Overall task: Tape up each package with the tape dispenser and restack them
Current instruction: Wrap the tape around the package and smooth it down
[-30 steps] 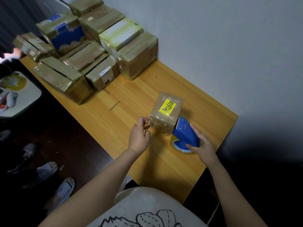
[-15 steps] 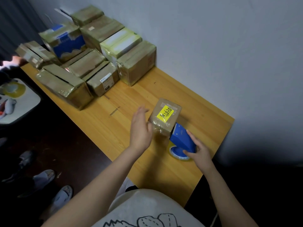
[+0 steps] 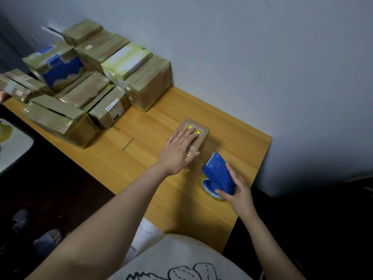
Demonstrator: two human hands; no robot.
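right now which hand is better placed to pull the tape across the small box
Right. The right hand grips the tape dispenser beside the small box, while the left hand lies flat on the box, pressing it down.

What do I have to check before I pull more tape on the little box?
1. The left hand lies flat on the box: ok.
2. The right hand grips the dispenser: ok.
3. The tape runs from box to dispenser: ok.
4. The tape is stuck down without wrinkles: cannot tell.
5. The stack stands apart from the box: ok.
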